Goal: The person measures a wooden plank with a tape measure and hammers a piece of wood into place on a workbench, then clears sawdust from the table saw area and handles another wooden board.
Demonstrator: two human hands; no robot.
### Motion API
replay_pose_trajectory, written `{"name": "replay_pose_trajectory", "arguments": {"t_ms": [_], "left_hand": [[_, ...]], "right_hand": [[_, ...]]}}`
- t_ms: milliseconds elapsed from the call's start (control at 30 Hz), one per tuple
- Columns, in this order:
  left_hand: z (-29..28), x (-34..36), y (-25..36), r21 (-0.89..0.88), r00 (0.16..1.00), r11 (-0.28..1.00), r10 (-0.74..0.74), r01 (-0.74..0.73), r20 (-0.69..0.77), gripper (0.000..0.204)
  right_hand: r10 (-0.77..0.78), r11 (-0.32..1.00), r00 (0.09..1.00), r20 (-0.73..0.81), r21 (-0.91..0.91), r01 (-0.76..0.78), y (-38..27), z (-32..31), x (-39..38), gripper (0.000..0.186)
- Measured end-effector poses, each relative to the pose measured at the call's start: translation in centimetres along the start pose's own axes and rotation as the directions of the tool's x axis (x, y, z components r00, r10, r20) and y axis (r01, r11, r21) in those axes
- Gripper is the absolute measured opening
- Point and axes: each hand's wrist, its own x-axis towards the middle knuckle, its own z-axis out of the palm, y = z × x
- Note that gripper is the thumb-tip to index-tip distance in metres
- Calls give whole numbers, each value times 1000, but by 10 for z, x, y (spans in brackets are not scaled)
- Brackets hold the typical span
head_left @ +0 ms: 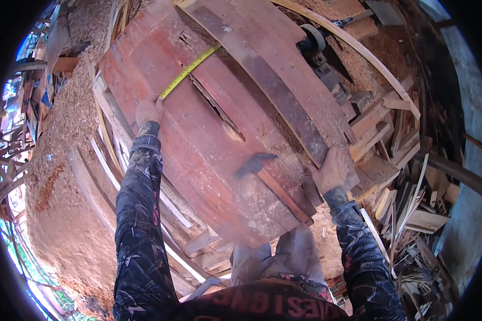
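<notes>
Apart, hands (149, 111) (332, 170) at yellow tape (190, 70), plank (276, 88)

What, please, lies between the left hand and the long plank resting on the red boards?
A yellow measuring tape spans that stretch, running from the left hand to the long plank's edge; the head view shows it.

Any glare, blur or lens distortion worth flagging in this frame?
Head view: glare washes out the far left; the long pale wooden strip bows at upper right, perhaps partly fisheye distortion; the brown wooden-handled claw hammer has a smeared head; the flat yellow tape looks crisper.
</notes>
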Motion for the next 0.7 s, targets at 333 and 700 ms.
{"name": "replay_pose_trajectory", "arguments": {"t_ms": [333,700], "left_hand": [[3,-1,1,-1,1000,1000,-21,21,12,29],[3,0,2,12,1000,1000,-23,23,8,29]], "right_hand": [[-72,995,996,-47,66,75,6,1,-1,52],[-49,993,998,-39,104,53,5,1,0,51]]}}
